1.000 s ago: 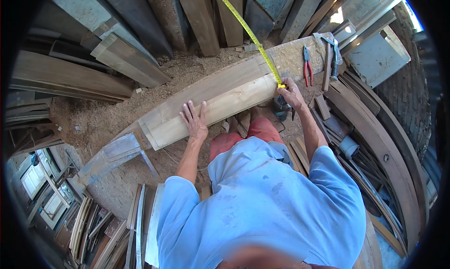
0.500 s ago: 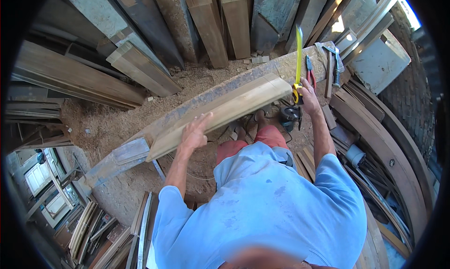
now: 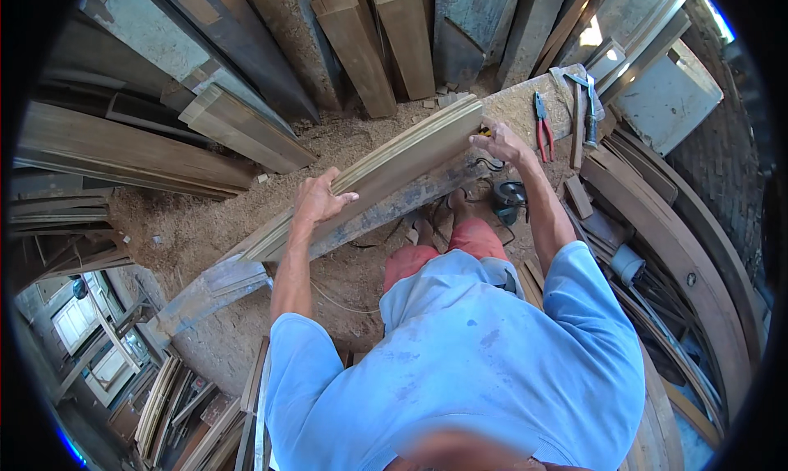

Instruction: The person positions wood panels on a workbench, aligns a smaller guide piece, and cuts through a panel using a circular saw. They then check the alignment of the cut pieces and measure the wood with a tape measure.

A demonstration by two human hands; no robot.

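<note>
Sawdust covers the ground of a cluttered wood yard, with planks leaning all around a long, dusty worktop point(image 3: 525, 110). Over it the person tilts a long pale board point(image 3: 386, 171) on edge: the left hand point(image 3: 318, 198) clasps its middle with fingers curled over the upper edge, and the right hand point(image 3: 501, 142) grips its far end. Held only at these two points, the board could twist and slide off, dropping toward the circular saw point(image 3: 507, 198) and cord by the feet, or knock the red pliers point(image 3: 542, 128) lying near its end.
</note>
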